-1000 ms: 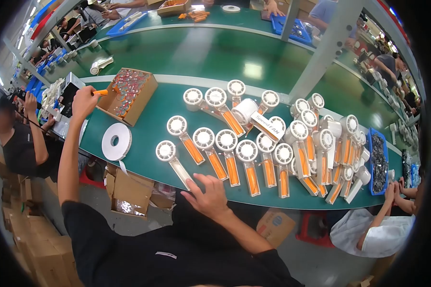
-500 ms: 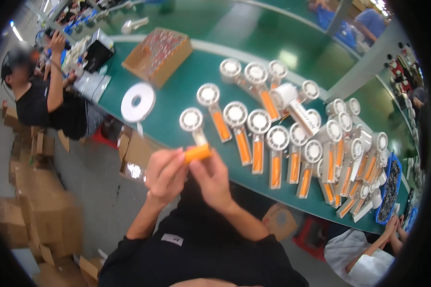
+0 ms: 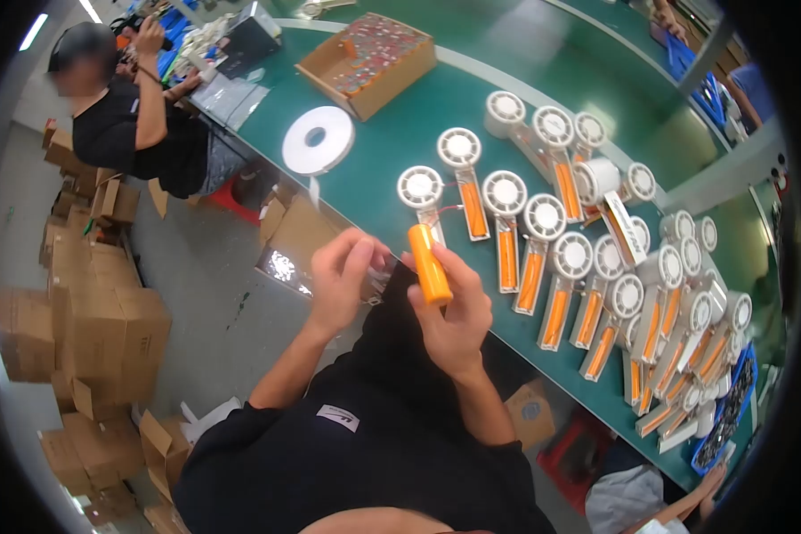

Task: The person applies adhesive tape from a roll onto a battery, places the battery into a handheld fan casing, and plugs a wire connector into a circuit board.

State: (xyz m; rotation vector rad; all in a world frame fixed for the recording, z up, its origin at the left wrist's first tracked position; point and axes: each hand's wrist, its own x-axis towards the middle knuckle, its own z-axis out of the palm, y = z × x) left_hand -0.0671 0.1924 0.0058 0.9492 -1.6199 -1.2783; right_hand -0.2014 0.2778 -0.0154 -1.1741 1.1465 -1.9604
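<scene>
While the right hand (image 3: 458,320) grips an orange cell (image 3: 429,264) upright, clear of fans (image 3: 507,222), left hand (image 3: 340,278) fingers curl near, prob. empty.

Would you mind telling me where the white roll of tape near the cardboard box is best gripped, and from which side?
Probably the outer rim of the roll of tape, from above. It lies flat on the green table, so only its broad face and edge show. A thumb in the centre hole with fingers on the rim nearest the table's front edge should also work, since that side is clear of the cardboard box.
</scene>
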